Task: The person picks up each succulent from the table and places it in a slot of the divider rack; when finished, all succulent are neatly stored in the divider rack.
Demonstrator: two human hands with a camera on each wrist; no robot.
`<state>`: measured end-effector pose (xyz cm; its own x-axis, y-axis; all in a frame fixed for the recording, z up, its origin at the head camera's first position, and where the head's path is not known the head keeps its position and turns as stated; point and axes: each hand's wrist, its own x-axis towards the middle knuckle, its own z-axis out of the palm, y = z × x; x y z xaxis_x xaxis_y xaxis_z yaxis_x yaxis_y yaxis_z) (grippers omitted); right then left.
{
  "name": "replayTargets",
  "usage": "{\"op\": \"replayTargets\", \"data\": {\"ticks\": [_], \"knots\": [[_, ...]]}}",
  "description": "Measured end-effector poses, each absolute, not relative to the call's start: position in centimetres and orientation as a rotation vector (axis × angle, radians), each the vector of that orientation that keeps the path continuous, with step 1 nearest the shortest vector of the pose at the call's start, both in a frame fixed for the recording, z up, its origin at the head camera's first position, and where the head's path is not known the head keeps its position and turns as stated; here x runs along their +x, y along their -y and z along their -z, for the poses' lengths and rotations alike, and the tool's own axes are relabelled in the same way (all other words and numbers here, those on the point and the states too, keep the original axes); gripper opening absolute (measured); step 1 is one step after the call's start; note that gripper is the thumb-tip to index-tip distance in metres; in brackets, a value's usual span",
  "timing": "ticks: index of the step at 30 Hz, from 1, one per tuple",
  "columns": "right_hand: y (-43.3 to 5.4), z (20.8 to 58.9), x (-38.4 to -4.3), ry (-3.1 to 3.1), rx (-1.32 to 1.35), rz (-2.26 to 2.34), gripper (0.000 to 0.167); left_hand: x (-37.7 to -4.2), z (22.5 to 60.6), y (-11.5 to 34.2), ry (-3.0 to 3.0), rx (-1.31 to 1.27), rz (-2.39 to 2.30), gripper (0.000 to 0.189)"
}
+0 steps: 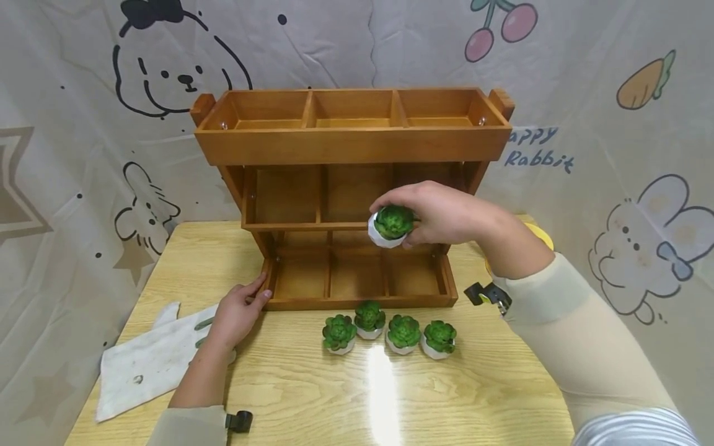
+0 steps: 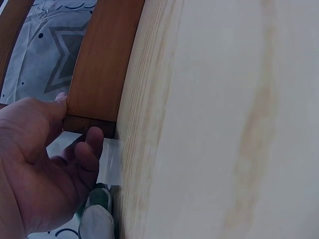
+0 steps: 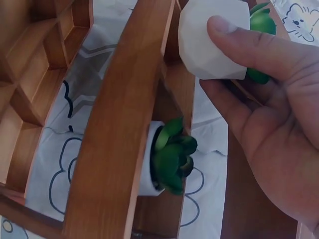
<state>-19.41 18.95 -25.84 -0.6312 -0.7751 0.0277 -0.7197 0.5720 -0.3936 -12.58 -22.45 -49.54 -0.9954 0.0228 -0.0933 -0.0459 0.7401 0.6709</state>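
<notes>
My right hand (image 1: 449,214) holds a small artificial succulent (image 1: 393,221) in a white faceted pot, in front of the middle tier of a brown three-tier wooden shelf (image 1: 351,147). In the right wrist view, the thumb lies along the white pot (image 3: 207,42). Another potted succulent (image 3: 172,157) sits in a shelf compartment there; the hand hides that spot in the head view. Down at the bottom tier's front left corner, my left hand (image 1: 240,313) grips the wood (image 2: 92,122) between thumb and fingers. Several potted succulents (image 1: 403,332) stand on the table before the shelf.
White work gloves (image 1: 150,359) with green parts lie at the left of the wooden table (image 1: 301,396). A yellow round object (image 1: 538,234) is partly hidden behind the right forearm. A printed cloth (image 1: 334,43) hangs behind and at both sides.
</notes>
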Motion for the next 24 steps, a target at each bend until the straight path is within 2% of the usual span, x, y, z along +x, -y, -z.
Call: {"op": "replayTargets", "data": {"ticks": [9,20,24], "knots": [[-17.3,25.2,-20.9,-2.678,-1.264,0.511,0.070,-12.7,49.6,22.5,-2.838,-0.019,-1.096,0.060],[-15.4,25.3,-22.1,-2.708,-1.167,0.502,0.060,-12.6,49.5,22.5,-2.817,-0.012,-1.106,0.063],[-14.8,25.5,-22.5,-2.697,-1.131,0.487,0.063,-12.6,49.5,22.4,-2.814,-0.015,-1.115,0.062]]}}
